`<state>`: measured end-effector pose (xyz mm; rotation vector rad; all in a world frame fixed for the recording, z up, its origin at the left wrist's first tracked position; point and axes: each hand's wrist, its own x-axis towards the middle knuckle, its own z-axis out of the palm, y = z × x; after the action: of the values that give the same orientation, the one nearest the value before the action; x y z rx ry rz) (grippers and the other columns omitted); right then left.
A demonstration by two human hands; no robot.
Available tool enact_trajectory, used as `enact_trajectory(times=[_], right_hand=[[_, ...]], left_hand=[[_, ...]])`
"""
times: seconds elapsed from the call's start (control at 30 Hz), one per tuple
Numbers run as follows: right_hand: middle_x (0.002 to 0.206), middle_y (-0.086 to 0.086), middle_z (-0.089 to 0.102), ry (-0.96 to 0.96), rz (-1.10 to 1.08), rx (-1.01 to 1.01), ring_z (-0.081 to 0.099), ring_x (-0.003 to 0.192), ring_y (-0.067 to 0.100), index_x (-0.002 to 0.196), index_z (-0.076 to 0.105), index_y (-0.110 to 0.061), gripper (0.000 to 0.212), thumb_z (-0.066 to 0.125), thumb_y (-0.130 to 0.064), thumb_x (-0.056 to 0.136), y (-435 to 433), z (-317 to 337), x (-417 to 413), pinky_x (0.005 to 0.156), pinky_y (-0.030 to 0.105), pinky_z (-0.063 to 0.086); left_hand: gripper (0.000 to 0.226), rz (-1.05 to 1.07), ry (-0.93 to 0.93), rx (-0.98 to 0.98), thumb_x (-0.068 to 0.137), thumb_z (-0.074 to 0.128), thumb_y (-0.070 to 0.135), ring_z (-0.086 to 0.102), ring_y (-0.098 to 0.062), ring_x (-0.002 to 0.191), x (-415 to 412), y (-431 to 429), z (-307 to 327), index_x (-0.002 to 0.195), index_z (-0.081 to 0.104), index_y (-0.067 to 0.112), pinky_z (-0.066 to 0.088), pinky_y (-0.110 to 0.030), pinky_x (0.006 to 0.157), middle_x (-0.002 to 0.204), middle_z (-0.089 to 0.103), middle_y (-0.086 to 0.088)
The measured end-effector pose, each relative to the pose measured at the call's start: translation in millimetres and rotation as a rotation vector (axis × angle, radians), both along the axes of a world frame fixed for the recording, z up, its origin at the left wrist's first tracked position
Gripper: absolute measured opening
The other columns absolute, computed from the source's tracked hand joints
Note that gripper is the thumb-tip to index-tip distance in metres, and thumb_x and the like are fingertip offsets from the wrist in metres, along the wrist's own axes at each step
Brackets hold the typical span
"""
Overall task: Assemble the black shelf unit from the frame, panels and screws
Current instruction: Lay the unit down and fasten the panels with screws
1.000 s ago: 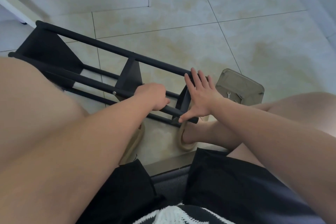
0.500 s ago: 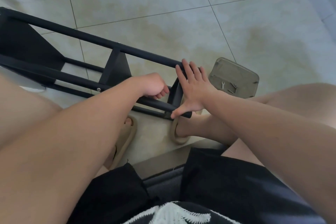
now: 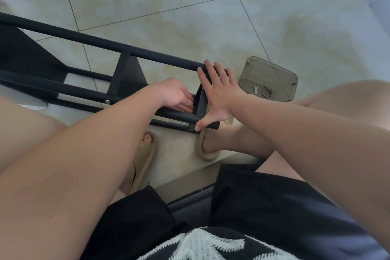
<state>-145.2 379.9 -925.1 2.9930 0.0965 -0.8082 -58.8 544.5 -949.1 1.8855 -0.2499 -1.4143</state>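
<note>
Black frame (image 3: 160,57) lay on the floor (image 3: 295,17) from upper left to centre, right hand (image 3: 219,93) flat and spread against the end panel (image 3: 201,103), left hand (image 3: 173,93) curled just inside it (couldn't tell what it held); panel needed holding square to the frame before tightening.

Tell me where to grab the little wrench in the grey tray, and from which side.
Pinch the wrench across its thin shank, below the forked head, coming straight down from above. It lies flat on the floor of the tray, and the raised rim would likely block fingers sliding in sideways.
</note>
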Motion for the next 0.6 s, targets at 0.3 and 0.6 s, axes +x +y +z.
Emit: enact_trajectory(times=[0.3, 0.6], right_hand=[[0.163, 0.017, -0.027, 0.001, -0.004, -0.01, -0.019, 0.152, 0.04, 0.156, -0.022, -0.012, 0.168, 0.052, -0.104, 0.036, 0.9, 3.5, -0.2, 0.122, 0.055, -0.007], [0.163, 0.017, -0.026, 0.008, -0.008, -0.013, -0.02, 0.151, 0.039, 0.157, -0.021, -0.011, 0.168, 0.053, -0.103, 0.037, 1.8, 7.1, 0.2, 0.123, 0.057, -0.006]], left_hand=[[0.034, -0.248, -0.184, 0.156, 0.052, 0.069, 0.038, 0.073, -0.031, 0.092, -6.6, -14.2, 3.3, 0.081, 0.081, 0.027, 0.055, -0.049, 0.096, 0.083, 0.077, -0.006], [0.034, -0.35, -0.129, 0.223, 0.057, 0.072, 0.035, 0.052, -0.023, 0.07, -0.8, -17.8, 2.6, 0.083, 0.075, 0.014, 0.041, -0.037, 0.074, 0.071, 0.062, -0.005]])
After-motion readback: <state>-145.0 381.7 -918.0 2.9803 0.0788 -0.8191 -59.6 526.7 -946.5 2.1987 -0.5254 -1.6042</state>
